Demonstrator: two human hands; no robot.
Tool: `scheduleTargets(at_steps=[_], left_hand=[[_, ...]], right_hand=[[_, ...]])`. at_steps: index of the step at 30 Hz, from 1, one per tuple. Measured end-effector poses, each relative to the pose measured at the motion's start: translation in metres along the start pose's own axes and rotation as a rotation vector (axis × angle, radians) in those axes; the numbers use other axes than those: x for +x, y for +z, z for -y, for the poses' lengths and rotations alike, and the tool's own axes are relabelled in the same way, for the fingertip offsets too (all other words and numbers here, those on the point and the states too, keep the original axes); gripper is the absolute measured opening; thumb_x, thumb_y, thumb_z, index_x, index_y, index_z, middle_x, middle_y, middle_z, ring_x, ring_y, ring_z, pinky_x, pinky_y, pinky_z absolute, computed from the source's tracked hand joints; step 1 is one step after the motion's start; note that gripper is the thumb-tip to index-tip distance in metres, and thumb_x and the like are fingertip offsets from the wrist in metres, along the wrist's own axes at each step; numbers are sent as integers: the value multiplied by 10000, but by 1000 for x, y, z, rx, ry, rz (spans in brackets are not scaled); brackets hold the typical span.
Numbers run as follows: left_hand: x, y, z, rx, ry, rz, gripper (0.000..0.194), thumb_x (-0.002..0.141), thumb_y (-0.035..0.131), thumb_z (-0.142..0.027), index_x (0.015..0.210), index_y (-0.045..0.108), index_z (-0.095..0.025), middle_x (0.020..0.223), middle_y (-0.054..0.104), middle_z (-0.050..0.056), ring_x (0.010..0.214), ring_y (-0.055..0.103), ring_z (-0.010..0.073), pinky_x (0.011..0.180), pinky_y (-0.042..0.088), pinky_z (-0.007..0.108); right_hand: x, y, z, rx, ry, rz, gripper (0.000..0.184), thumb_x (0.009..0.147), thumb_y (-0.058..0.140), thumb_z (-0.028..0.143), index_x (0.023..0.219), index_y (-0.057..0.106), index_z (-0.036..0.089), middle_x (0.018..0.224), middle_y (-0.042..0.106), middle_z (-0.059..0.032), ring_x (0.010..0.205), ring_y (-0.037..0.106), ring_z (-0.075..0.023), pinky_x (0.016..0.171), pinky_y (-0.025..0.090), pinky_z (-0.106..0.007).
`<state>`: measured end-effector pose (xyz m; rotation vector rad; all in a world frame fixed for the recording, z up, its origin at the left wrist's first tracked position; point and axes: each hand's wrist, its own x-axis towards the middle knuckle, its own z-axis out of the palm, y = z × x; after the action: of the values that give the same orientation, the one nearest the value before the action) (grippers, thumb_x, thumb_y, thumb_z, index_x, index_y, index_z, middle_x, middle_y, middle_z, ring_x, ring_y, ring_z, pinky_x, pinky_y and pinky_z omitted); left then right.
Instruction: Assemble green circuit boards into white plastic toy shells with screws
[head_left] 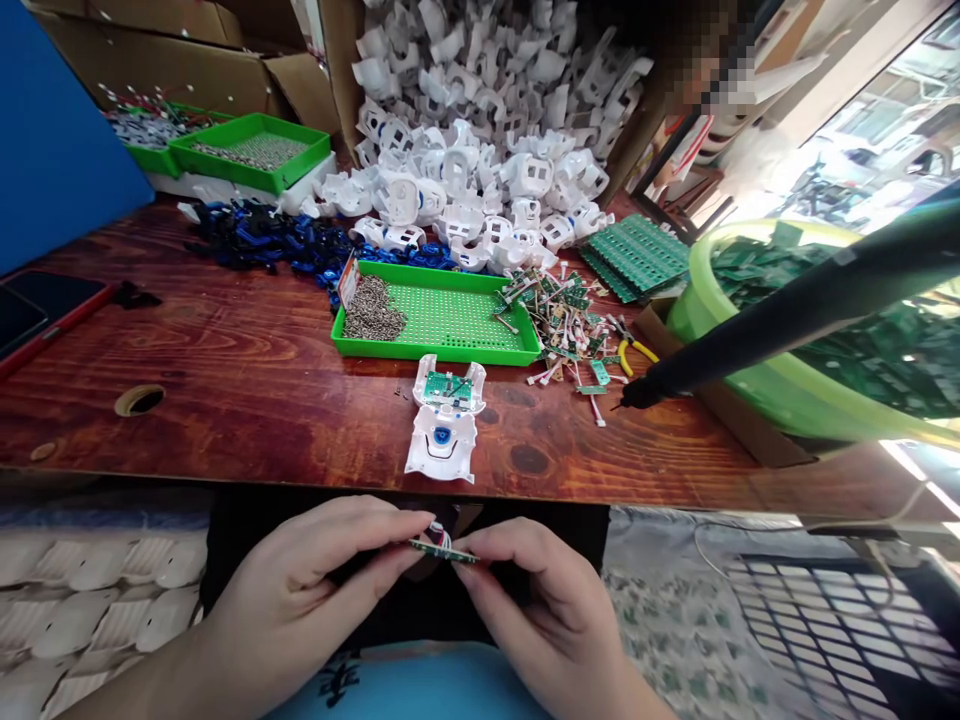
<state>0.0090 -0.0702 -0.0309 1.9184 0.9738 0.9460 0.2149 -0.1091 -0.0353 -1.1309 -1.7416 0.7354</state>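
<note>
Between my two hands, just off the table's front edge, is a small green circuit board (pixel 444 551) seen nearly edge-on, with a short bundle of wires and a white plug on top. My left hand (pixel 330 575) pinches its left end between thumb and forefinger. On its right end, the thumb and forefinger of my right hand (pixel 544 590) are closed. Beyond them on the table lie two white plastic shell halves. The farther shell half (pixel 478 384) has a green board (pixel 448 388) in it, and the nearer shell half (pixel 459 462) carries a round blue part (pixel 442 436).
A green tray (pixel 457 353) holds small screws (pixel 373 310). To its right are a pile of wired boards (pixel 559 315), yellow-handled pliers (pixel 636 352) and a green tub (pixel 694 320). A black electric screwdriver (pixel 765 325) slants in from the right. White shells (pixel 480 165) heap at the back.
</note>
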Motion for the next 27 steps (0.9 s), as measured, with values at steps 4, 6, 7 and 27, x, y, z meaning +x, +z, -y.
scheduleTargets(at_steps=[4,6,7,27], left_hand=[[-1,-2,0,-27,13,21,457,820,583,-48,1109,645,-396,913,712,-65,814,678,90,743,533,126],[-1,-2,-1,-55,26,16,452,827,572,-45,1113,648,-387,888,664,-50,780,653,80,693,517,114],[-2,-2,-1,-66,31,13,445,832,567,-47,1115,649,-380,876,641,-44,766,640,79,673,510,115],[5,-5,-8,-351,-282,144,162,870,544,-156,891,672,-253,953,704,12,904,667,161,827,526,262]], right_hand=[[3,-1,2,17,-7,-7,241,813,599,58,968,594,243,785,689,1,675,641,-117,624,525,-225],[3,0,2,47,20,6,209,818,595,66,942,607,233,769,685,-2,668,635,-120,617,519,-232],[2,0,2,69,37,9,194,819,596,72,931,612,230,765,683,-3,670,635,-121,617,518,-234],[16,0,-11,146,-95,-2,452,744,612,-17,1070,614,296,863,675,-29,775,658,-142,691,557,-217]])
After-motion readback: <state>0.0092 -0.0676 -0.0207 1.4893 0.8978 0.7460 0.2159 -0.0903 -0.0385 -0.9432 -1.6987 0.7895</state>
